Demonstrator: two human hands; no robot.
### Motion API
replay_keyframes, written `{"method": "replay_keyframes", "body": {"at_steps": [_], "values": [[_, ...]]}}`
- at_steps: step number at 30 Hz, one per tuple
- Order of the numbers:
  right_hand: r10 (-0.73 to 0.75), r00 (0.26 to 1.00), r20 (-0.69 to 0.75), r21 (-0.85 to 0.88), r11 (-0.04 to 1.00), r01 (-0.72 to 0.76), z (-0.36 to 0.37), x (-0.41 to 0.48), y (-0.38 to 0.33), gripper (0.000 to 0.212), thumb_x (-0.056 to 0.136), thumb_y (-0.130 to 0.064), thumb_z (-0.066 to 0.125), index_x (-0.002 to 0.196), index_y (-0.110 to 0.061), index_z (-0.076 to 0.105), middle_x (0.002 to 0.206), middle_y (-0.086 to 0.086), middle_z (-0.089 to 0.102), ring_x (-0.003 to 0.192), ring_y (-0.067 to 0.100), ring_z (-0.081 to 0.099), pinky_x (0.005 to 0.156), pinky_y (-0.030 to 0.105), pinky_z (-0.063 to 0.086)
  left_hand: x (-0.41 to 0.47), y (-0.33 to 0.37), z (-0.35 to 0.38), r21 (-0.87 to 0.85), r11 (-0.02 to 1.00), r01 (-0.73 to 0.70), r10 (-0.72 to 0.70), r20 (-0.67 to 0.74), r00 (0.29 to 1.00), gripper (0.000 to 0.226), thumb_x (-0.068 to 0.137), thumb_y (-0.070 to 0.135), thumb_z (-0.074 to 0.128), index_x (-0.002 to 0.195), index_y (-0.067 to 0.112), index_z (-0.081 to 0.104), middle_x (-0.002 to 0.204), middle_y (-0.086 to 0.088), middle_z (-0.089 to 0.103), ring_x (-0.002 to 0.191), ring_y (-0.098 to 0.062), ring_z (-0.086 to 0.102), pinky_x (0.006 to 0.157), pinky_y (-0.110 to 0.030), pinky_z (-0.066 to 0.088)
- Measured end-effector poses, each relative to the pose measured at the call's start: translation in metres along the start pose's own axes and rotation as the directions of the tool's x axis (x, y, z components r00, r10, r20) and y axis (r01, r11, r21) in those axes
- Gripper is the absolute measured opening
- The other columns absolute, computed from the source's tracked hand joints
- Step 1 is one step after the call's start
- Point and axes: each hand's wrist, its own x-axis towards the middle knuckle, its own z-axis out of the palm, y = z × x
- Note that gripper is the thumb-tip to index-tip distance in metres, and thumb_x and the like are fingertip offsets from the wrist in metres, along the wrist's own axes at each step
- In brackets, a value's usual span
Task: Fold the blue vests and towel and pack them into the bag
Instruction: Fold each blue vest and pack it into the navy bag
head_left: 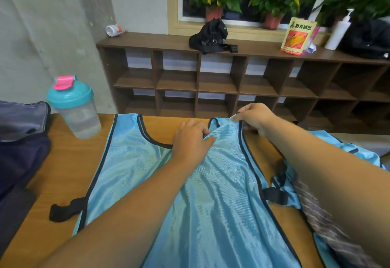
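Blue mesh vest [211, 193] is lying flat on the table [69, 162], hem nearest, straps pointing away. Just right of it a striped towel [322, 225] is resting on a second vest [367, 155] bunched at the table's edge. Farther up, the left hand [192, 141] is pinching a ridge of fabric at the neckline between thumb and curled fingers. The right hand [255, 117] is gripping the right shoulder strap at the far edge. A dark bag [19, 151] is sitting at the left, a bottle [78, 109] beyond it, shelves [211, 77] behind.
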Motion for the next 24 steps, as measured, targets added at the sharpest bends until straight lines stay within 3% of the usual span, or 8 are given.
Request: {"method": "replay_keyframes", "body": {"at_steps": [4,8,10,12,15,18,21,24], "values": [[0.046,0.986,0.161,0.357,0.929,-0.101,-0.002,0.016,0.004,0.034,0.093,0.002,0.074,0.12,-0.019,0.067,0.117,0.013,0.076,0.098,0.026,0.079,0.091,0.041,0.065,0.001,-0.002,0.001,0.0,1.0,0.005,-0.005,-0.017,1.0,0.023,0.088,0.049,0.079,0.097,0.033,0.065,0.097,0.015,0.053,0.1,-0.015,0.05,0.091,-0.042,0.05],[0.014,0.963,0.268,0.453,0.881,-0.139,0.001,0.021,0.013,0.057,0.094,0.016,0.061,0.137,-0.022,0.059,0.126,0.013,0.073,0.108,0.029,0.077,0.093,0.042,0.064,0.0,-0.001,0.002,0.068,0.998,0.0,-0.001,0.022,1.0,0.028,0.094,0.053,0.071,0.115,0.036,0.068,0.108,0.013,0.054,0.109,-0.016,0.047,0.1,-0.042,0.046],[0.005,0.974,0.227,0.387,0.917,-0.095,0.003,0.017,0.013,0.054,0.096,0.012,0.063,0.138,-0.022,0.059,0.126,0.01,0.071,0.108,0.027,0.075,0.09,0.039,0.065,0.0,-0.001,0.002,0.093,0.996,-0.005,0.002,0.036,0.999,0.032,0.096,0.054,0.067,0.123,0.037,0.067,0.111,0.013,0.051,0.112,-0.016,0.044,0.102,-0.042,0.044],[-0.059,0.995,0.082,0.099,0.994,0.051,0.003,0.018,0.014,0.049,0.094,-0.003,0.076,0.136,-0.021,0.059,0.12,0.006,0.071,0.1,0.021,0.074,0.085,0.035,0.064,-0.001,-0.001,0.002,0.105,0.994,-0.014,0.01,0.035,0.999,0.034,0.097,0.054,0.066,0.125,0.036,0.067,0.11,0.014,0.048,0.111,-0.015,0.043,0.102,-0.041,0.042],[-0.19,0.982,-0.02,-0.193,0.964,0.183,0.005,0.019,0.013,0.057,0.087,-0.017,0.087,0.136,-0.02,0.058,0.105,0.002,0.073,0.091,0.018,0.073,0.083,0.035,0.061,0.0,-0.001,0.002,0.126,0.992,-0.029,0.025,0.033,0.999,0.031,0.099,0.053,0.064,0.125,0.036,0.067,0.11,0.014,0.047,0.109,-0.015,0.042,0.1,-0.04,0.041],[-0.175,0.984,-0.036,-0.177,0.97,0.166,0.01,0.016,0.011,0.049,0.089,-0.019,0.086,0.13,-0.021,0.059,0.107,0.003,0.07,0.085,0.018,0.074,0.073,0.03,0.061,0.0,0.001,0.002,0.105,0.994,-0.016,0.015,0.015,1.0,0.02,0.103,0.052,0.059,0.112,0.036,0.069,0.108,0.014,0.05,0.107,-0.015,0.044,0.097,-0.039,0.042],[-0.241,0.97,-0.035,-0.186,0.955,0.231,0.013,0.018,0.013,0.046,0.091,-0.01,0.083,0.131,-0.021,0.062,0.102,0.002,0.071,0.091,0.018,0.073,0.091,0.038,0.063,0.001,-0.001,0.002,0.073,0.997,-0.014,0.015,-0.011,1.0,0.007,0.103,0.038,0.064,0.108,0.038,0.069,0.104,0.014,0.048,0.106,-0.016,0.045,0.095,-0.037,0.043],[-0.307,0.952,0.005,-0.034,0.951,0.307,0.014,0.018,0.021,0.047,0.094,-0.003,0.076,0.134,-0.025,0.064,0.098,0.003,0.074,0.094,0.016,0.074,0.097,0.041,0.062,0.001,-0.003,0.003,0.089,0.994,-0.067,0.066,0.008,0.998,0.021,0.103,0.029,0.065,0.117,0.043,0.072,0.105,0.016,0.047,0.105,-0.014,0.042,0.093,-0.037,0.041]]}}
